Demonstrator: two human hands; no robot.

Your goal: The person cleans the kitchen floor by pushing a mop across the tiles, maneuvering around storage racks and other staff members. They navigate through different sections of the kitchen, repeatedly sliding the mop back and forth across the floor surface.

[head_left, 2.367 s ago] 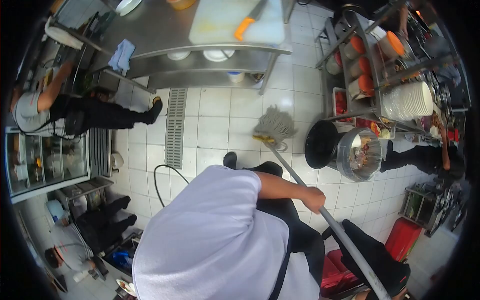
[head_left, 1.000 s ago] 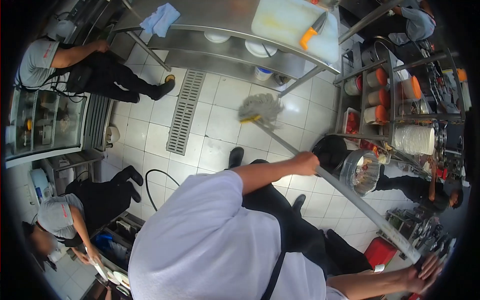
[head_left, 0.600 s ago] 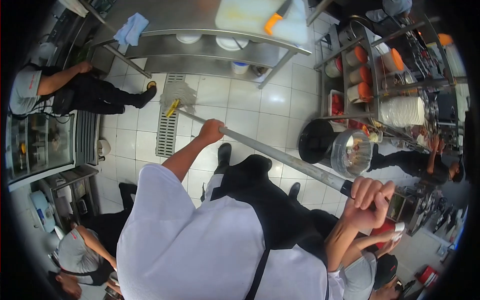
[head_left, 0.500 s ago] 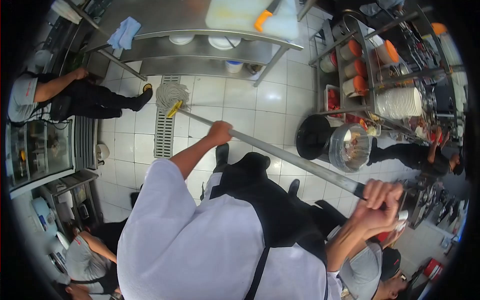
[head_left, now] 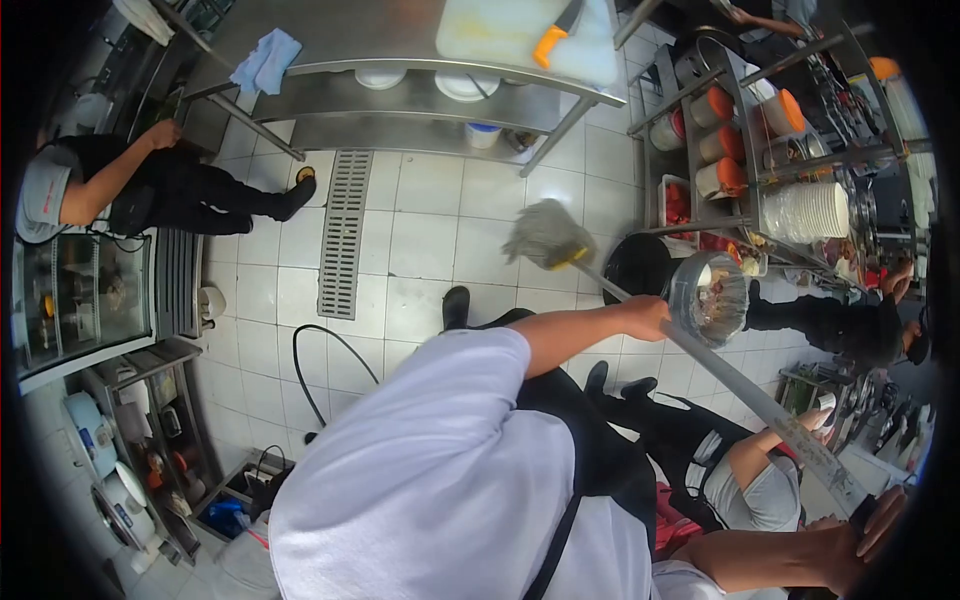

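Note:
A mop point(head_left: 750, 393) slants across the right half of the head view, its grey pole running from the floor up to the lower right. My left hand point(head_left: 643, 318) is wrapped round the pole partway along. Near the dark top end of the pole, my right hand point(head_left: 872, 535) grips it, partly lost in the dark edge of the picture. The grey string mop head point(head_left: 545, 235), with its yellow clamp, is by the white tiled floor in front of me, close to a black bin point(head_left: 640, 268). A lined bucket with scraps point(head_left: 708, 297) stands beside that bin.
A long floor drain point(head_left: 345, 235) lies ahead left. Behind it stands a steel table point(head_left: 330, 45) with a cutting board and an orange-handled knife point(head_left: 555, 38). Racks with tubs point(head_left: 720, 145) line the right. People stand left, right and close by at lower right; a black hose point(head_left: 318, 375) curves leftward.
The mop head has swung right, from the drain to near the black bin. My left hand moved right with the pole, while my right hand moved down and right.

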